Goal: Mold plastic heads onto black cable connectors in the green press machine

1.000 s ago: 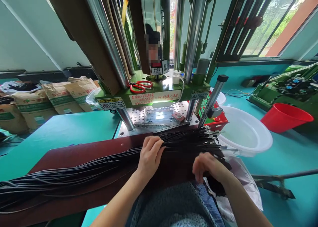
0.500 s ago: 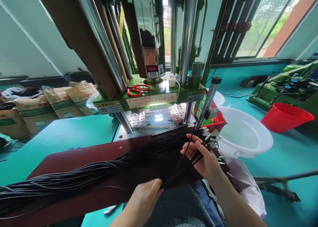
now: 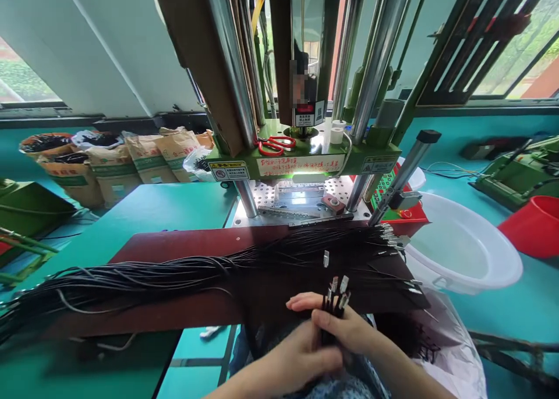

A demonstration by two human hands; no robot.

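My right hand [image 3: 349, 332] is closed around a small bunch of black cables [image 3: 328, 303], whose silver metal plugs stick up above the fingers. My left hand [image 3: 301, 349] presses up against the right one, fingers curled on the same cables just below the plugs; its fingertips are smeared by motion. One plug [image 3: 326, 258] stands higher than the others in front of the hands. Beyond them a thick bundle of black cables [image 3: 174, 269] stretches across a dark red board [image 3: 174, 242], with many plug ends [image 3: 390, 236] gathered at its right end.
Behind the board stands a green press [image 3: 305, 163] with steel columns and red-handled scissors [image 3: 276, 145] on its ledge. To the right are a white tub [image 3: 471, 236], a red bucket [image 3: 530, 227] and a white sack [image 3: 458, 341]. Paper sacks [image 3: 111, 172] line the left wall.
My left hand has come over to the right hand, which has moved lower and turned the cable plugs upright. The single cable formerly stretched between the hands no longer shows there. The view has swung left.
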